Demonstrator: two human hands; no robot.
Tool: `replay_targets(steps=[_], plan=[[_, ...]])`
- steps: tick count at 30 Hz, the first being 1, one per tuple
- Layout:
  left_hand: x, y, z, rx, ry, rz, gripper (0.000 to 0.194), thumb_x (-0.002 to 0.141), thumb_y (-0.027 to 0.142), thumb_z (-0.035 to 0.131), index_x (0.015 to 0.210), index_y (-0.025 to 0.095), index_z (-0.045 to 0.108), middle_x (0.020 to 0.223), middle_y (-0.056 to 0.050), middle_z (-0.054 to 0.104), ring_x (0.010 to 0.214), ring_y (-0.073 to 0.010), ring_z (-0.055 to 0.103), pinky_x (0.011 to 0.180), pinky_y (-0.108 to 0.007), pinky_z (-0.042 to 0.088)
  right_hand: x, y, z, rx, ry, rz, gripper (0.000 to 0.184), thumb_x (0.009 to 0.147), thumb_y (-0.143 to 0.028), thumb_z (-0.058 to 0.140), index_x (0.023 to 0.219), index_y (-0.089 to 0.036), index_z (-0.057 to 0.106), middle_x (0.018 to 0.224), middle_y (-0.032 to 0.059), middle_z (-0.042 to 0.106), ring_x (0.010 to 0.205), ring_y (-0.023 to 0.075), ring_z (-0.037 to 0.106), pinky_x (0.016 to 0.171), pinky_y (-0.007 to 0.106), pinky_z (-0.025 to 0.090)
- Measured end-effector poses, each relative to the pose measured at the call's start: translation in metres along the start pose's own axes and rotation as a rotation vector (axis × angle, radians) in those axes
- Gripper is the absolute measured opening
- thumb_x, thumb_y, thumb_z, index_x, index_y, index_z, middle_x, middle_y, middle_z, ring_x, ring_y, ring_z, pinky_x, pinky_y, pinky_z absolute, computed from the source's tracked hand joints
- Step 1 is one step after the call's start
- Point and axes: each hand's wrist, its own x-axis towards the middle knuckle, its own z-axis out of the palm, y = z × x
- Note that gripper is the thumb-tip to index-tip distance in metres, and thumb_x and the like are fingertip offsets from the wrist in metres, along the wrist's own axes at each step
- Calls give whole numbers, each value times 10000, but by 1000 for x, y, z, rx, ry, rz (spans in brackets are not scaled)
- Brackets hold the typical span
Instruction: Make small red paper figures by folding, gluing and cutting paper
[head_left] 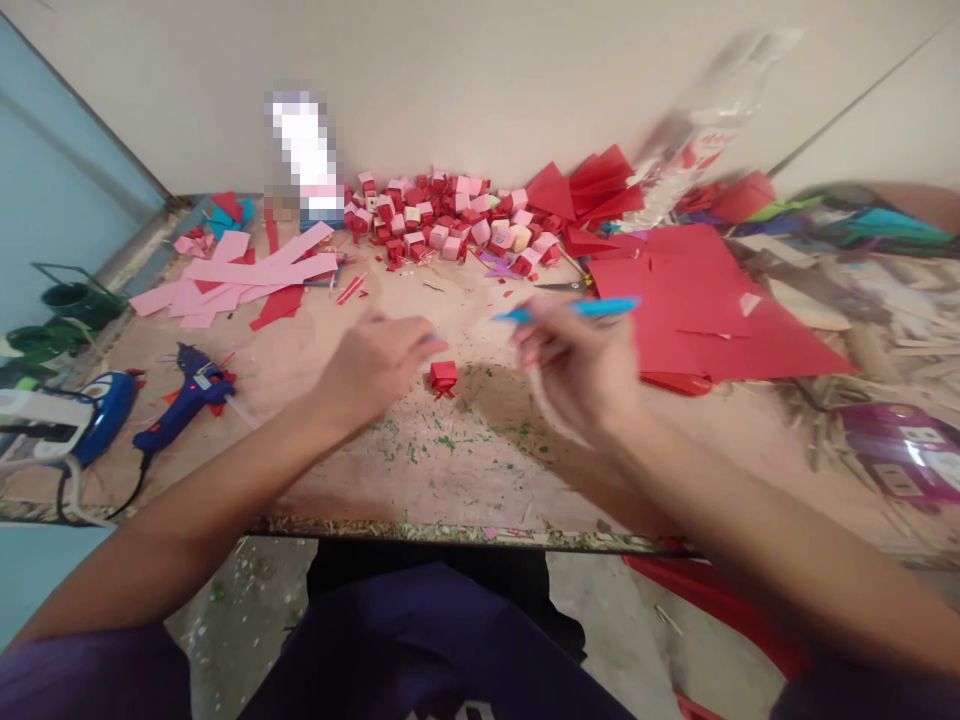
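My right hand (581, 365) grips a blue pen (611, 307), its tip pointing left; the hand is blurred by motion. To the left, my left hand (379, 360) is closed with fingertips pinched together. A small bluish bit shows at those fingertips, too blurred to name. A small red folded-paper box (443, 376) sits on the wooden table (315, 490) just below the left fingertips, touched by neither hand. Behind the hands lies a heap of small pink and red paper boxes (450, 215).
Pink paper strips (232, 275) and a blue glue gun (184, 400) lie at left, near a cord. Red paper sheets (682, 300), a red-handled cutter (675, 384) and a plastic bottle (697, 145) are at right. Wood sticks (892, 310) fill the far right.
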Motion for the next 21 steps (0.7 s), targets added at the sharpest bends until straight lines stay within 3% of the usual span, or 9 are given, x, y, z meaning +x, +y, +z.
replay_targets(steps=[2,3,6,10,13,17,20,21], plan=[[7,-4,-4,9,56,-80,343,1048,412,548,770,232,634,649,-1,667,612,-176,564,672,-333,413,7,-4,-5,1,90,-151,282,782,-410,934,700,-245,720,668,7,674,489,113,542,468,299,471],[10,-4,-5,5,58,-96,348,1047,413,548,761,231,628,641,0,656,608,-174,563,647,-327,395,8,-4,-5,7,88,-152,290,800,-439,917,711,-248,717,669,10,673,495,124,553,466,307,465],[13,4,-3,2,-42,-54,312,1053,386,522,850,220,691,725,-15,703,654,-178,591,689,-335,404,2,6,1,-52,-92,-22,290,813,-508,898,857,-250,773,727,18,709,513,152,587,498,348,497],[6,5,3,-96,-67,-141,239,1038,377,537,1030,226,722,748,0,705,645,-168,599,672,-320,400,-9,25,4,-106,-69,-40,263,822,-462,891,966,-257,809,723,-1,701,512,140,551,522,344,460],[2,-3,6,-249,-87,-277,139,971,285,558,921,224,673,666,26,626,583,-157,541,630,-313,390,-11,34,0,-239,-35,-20,282,855,-465,849,1030,-245,827,730,8,706,570,163,577,606,371,511],[1,-6,7,-404,-189,-334,130,880,173,504,790,226,581,637,33,559,593,-161,490,642,-318,388,-12,38,0,-313,-59,-17,223,886,-425,810,987,-227,829,758,23,732,606,170,604,630,367,517],[0,-2,5,-394,-310,-317,115,921,314,592,911,219,655,681,38,558,614,-154,493,642,-308,377,-13,37,2,-314,-72,-35,181,887,-384,805,956,-217,818,693,8,704,603,167,604,620,349,503],[0,-1,4,-371,-352,-305,195,908,388,658,1005,221,685,701,42,568,614,-149,497,640,-303,377,-14,37,2,-317,-74,-33,181,883,-380,804,961,-217,815,679,3,697,599,167,604,620,348,505]])
